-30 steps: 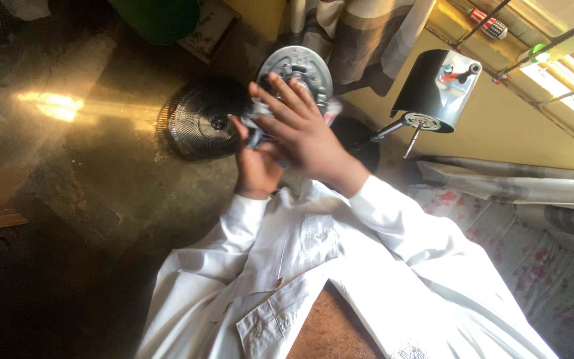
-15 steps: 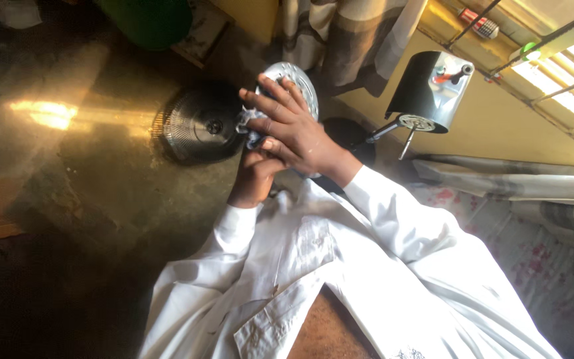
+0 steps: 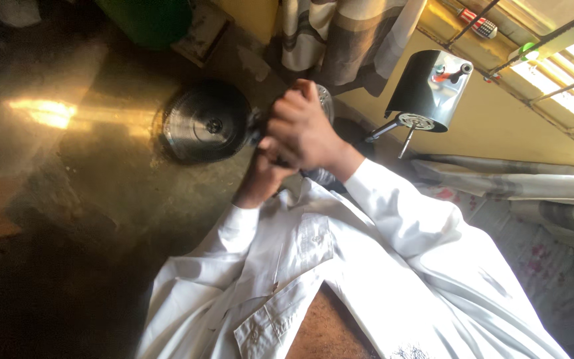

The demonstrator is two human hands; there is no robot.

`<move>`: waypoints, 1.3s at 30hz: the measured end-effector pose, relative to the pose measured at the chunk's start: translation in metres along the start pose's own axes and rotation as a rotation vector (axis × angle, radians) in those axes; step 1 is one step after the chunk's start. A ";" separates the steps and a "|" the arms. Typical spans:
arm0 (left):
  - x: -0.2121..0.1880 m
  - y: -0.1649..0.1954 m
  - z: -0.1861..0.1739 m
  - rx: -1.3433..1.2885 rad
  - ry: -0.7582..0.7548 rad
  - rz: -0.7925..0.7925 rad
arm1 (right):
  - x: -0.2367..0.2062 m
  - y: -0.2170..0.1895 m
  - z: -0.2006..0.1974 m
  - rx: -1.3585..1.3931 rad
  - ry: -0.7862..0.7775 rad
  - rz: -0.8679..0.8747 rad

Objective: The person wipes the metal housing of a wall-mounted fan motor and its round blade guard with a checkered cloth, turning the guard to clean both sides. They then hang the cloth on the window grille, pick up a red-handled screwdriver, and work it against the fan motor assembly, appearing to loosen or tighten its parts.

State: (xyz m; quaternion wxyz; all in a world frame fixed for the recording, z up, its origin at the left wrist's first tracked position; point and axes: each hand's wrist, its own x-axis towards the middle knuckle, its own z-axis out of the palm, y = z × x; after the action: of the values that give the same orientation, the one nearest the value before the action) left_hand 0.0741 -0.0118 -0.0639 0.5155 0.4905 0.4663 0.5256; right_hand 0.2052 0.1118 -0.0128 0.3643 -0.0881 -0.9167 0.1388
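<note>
Both of my hands are raised close together in front of my chest, in white shirt sleeves. My right hand (image 3: 303, 129) is curled over a round silvery metal piece (image 3: 325, 100) and hides nearly all of it; only a sliver of its rim shows. Just below, my left hand (image 3: 260, 178) grips the same piece from underneath, fingers closed. On the floor right beside my hands lies a dark round pan (image 3: 206, 123) with a knob at its centre.
A black metal canister on a thin stand (image 3: 430, 90) stands to the right against the yellow wall. A striped curtain (image 3: 350, 33) hangs behind. A green container (image 3: 147, 16) is at the top, a barred window (image 3: 559, 46) at the upper right, floral cloth (image 3: 553, 266) at the right.
My right hand has closed down over the round metal piece, which showed its patterned face before. The view has drawn closer and both hands have shifted slightly.
</note>
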 end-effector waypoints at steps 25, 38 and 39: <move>-0.005 -0.011 0.004 -0.165 0.065 0.051 | 0.018 0.040 0.010 0.552 0.390 0.598; 0.020 -0.005 -0.002 -1.250 0.151 0.208 | 0.018 -0.018 0.013 0.024 -0.075 0.350; 0.018 -0.009 0.001 -1.164 0.181 0.186 | 0.019 -0.013 0.014 0.045 -0.035 0.395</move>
State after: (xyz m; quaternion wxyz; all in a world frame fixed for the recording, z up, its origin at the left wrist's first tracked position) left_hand 0.0764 0.0065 -0.0725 0.6097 0.1189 0.0987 0.7775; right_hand 0.1812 0.1020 -0.0066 0.3157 -0.2557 -0.8844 0.2296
